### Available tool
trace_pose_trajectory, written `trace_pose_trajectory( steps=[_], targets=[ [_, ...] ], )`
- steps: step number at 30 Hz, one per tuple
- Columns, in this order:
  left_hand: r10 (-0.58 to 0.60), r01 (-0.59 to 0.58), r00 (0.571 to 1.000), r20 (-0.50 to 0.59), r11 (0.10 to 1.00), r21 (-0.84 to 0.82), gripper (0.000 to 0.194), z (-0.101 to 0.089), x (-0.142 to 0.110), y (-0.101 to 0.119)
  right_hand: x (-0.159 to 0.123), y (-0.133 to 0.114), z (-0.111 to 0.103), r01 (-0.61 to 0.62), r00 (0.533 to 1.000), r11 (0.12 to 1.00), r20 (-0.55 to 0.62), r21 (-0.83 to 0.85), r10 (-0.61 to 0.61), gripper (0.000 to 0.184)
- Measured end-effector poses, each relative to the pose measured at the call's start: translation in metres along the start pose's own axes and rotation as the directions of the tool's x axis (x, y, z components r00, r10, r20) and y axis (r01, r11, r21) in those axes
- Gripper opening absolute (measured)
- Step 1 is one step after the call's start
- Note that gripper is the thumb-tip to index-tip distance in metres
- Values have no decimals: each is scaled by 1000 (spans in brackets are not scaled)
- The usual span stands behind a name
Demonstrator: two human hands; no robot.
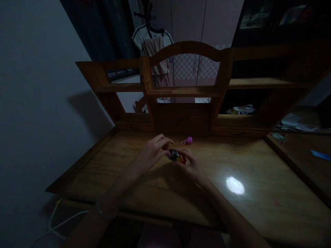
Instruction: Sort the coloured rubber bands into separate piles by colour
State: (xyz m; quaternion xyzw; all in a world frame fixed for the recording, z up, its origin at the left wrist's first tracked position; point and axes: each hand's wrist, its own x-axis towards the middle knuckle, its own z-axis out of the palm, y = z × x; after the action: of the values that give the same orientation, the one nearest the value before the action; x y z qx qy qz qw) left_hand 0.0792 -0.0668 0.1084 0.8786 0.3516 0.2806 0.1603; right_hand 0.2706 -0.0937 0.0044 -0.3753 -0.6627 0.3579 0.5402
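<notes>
Over the middle of the desk, a small dark bottle-like container (173,155) with red and yellow at its right end lies tilted between my hands. My right hand (191,165) is wrapped round the red and yellow end. At the dark end, my left hand (156,151) has its thumb and curled fingers brought together; whether something small is between them is hidden. A purple-pink cap (189,140) with a pale loop (183,142) rests on the desk just beyond my hands.
The wooden desk (103,165) has a shelf unit (181,91) along its back and a wall (46,103) on the left. Light glares off the desktop at right. A plastic bag (244,109) sits in a right shelf. White cables (55,229) hang at lower left.
</notes>
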Motion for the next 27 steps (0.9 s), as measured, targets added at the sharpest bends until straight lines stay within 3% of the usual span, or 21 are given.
trace_pose_trajectory(
  steps=[7, 14, 17, 22, 27],
  targets=[
    [53, -46, 996, 76, 994, -97, 35, -7, -1, -7, 1, -2, -1, -15, 1000, 1000, -14, 7, 15, 46],
    [-15, 13, 999, -46, 999, -34, 30, -8, 1, -9, 1, -5, -1, -38, 999, 999, -11, 18, 38, 45],
    [-53, 47, 996, -77, 996, -81, 29, -9, 0, -9, 1, -5, 0, -50, 999, 999, 1, 20, 50, 45],
    [-139, 137, 990, 4, 966, -219, 30, -1, -2, -14, 1, 1, 0, -73, 997, 997, 16, 28, 72, 46],
    [-138, 149, 989, 56, 940, -307, 34, 6, -2, -22, 1, 10, 0, -81, 997, 993, 23, 82, 80, 51]
  ],
)
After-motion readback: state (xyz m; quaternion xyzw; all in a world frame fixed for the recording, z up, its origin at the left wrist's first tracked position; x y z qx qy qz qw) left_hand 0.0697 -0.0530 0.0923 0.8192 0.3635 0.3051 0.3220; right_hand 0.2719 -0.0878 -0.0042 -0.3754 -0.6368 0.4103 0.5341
